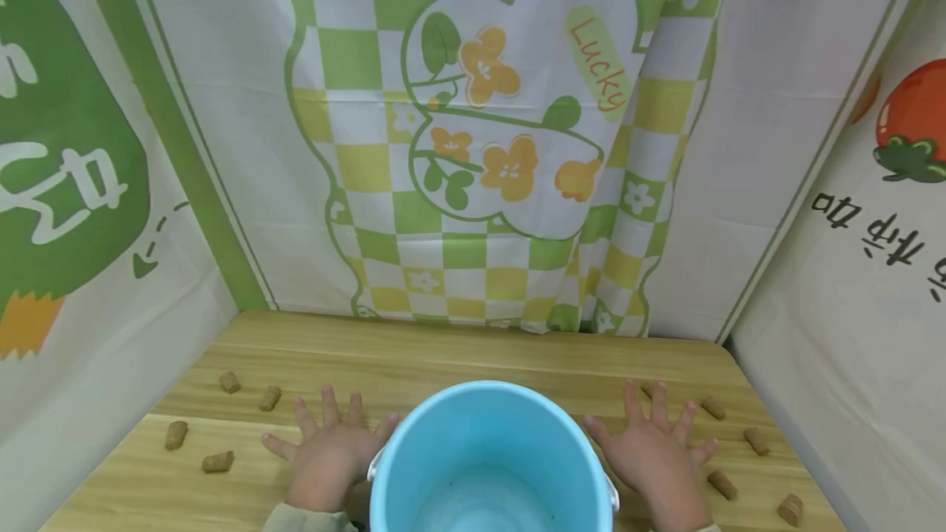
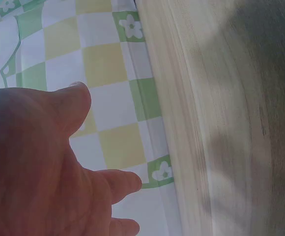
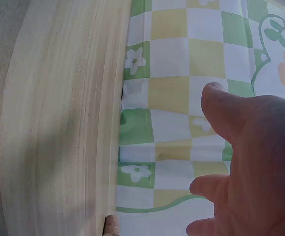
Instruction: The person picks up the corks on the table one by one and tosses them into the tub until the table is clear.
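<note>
A light blue bucket [image 1: 488, 425] with white handle lugs stands at the table's near edge in the head view, its inside bare apart from tiny specks. On its left side my left hand [image 1: 328, 450] is spread, fingers pointing away, thumb close to the bucket's rim. My right hand [image 1: 654, 458] mirrors it on the other side, fingers fanned out and holding nothing. Several brown corks lie beyond each hand; a cork [image 1: 218, 461] is left of the left hand, and another cork [image 1: 722, 484] lies just right of the right hand. Both wrist views show straight, parted fingers.
The wooden table [image 1: 332, 343] backs onto a green and yellow checked curtain [image 1: 355, 187]. Printed white cloth walls rise at both sides. More corks, such as one cork [image 1: 176, 435] at left and one cork [image 1: 790, 509] at right, lie near the table's side edges.
</note>
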Demonstrator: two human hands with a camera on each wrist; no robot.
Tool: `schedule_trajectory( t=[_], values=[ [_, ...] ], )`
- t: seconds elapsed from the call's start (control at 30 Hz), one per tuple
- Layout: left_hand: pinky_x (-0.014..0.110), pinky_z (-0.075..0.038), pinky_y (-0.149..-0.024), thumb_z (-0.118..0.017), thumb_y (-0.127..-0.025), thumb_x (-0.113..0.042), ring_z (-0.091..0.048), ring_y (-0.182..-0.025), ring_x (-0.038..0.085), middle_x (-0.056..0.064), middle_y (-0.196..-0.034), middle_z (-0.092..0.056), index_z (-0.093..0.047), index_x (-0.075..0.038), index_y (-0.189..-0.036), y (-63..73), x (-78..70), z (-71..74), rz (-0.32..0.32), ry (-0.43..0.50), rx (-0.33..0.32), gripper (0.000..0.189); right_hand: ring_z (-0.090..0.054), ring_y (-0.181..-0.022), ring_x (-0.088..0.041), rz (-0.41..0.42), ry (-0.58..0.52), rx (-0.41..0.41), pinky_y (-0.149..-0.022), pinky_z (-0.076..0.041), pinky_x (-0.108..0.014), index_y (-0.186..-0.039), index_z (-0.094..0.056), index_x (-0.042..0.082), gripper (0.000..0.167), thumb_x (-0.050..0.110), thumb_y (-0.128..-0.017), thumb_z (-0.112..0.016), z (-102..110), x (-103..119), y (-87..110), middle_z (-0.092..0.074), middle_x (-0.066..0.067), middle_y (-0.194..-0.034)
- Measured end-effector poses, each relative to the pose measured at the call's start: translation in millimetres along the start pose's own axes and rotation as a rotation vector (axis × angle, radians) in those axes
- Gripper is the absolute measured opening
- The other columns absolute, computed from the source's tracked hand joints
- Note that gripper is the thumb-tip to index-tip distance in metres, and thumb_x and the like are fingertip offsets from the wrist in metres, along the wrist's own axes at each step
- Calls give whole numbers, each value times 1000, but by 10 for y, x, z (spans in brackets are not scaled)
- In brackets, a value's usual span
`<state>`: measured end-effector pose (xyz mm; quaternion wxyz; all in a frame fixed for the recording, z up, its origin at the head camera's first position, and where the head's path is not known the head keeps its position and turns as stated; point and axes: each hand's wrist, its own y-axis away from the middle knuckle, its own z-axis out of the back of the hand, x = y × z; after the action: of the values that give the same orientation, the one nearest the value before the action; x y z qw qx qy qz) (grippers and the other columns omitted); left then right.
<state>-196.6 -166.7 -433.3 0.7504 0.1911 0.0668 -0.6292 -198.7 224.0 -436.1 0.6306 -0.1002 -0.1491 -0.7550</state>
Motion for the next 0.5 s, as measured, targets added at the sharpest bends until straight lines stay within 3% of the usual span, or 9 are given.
schedule_trajectory(
  t=[0.33, 0.5],
  values=[
    [78, 27, -81, -15, -84, -89, 22, -134, 61, 34, -156, 6, -29, 1, -154, -6, 2, 0, -6, 15, -1, 115, 24, -130, -64, -4, -12, 7, -79, 24, -80, -160, -12, 8, 120, 94, -77, -24, -8, -16, -12, 7, -32, -158],
    [79, 26, -80, -13, -85, -87, 21, -133, 63, 34, -156, 7, -26, 0, -155, -19, 18, 2, -30, 73, 24, 112, 25, -130, -64, -7, -23, 19, -80, 24, -80, -160, -13, 8, 120, 94, -77, -25, -1, -23, -6, 7, -33, -157]
  ],
)
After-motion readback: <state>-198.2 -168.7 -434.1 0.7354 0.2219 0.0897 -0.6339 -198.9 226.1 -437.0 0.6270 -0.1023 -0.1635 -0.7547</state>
